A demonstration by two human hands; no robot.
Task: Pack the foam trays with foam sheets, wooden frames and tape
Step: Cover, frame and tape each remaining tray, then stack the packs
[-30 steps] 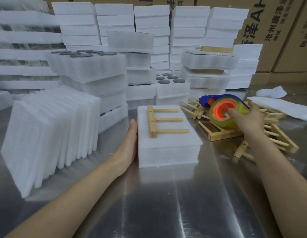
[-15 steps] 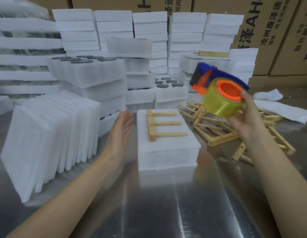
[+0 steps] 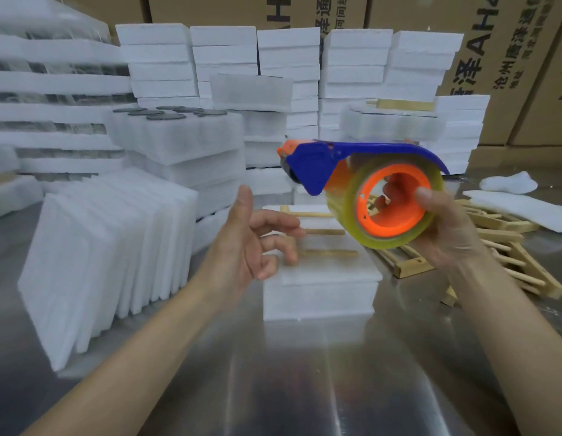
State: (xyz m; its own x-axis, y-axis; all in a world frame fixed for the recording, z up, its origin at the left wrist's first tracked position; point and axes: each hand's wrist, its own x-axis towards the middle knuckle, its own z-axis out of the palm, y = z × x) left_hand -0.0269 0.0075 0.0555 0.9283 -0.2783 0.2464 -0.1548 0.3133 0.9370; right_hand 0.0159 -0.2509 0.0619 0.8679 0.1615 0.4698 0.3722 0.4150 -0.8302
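My right hand point(image 3: 446, 228) grips a tape dispenser point(image 3: 361, 180) with a blue handle, an orange core and a clear yellowish roll, held in the air above the table with fingers through the core. Below it lies a white foam tray stack point(image 3: 320, 287) with a wooden comb-shaped frame point(image 3: 317, 231) on top. My left hand point(image 3: 251, 243) hovers just left of the dispenser, fingers loosely spread, holding nothing and partly covering the frame.
A row of upright foam sheets point(image 3: 109, 256) leans at the left. Foam tray stacks point(image 3: 179, 146) fill the back, with cardboard boxes point(image 3: 499, 58) behind. A pile of wooden frames point(image 3: 499, 243) lies at the right on the metal table point(image 3: 304, 388).
My right hand lifted the tape dispenser from the frame pile and brought it toward me and to the middle. My left hand left the foam stack's side and rose toward the dispenser.
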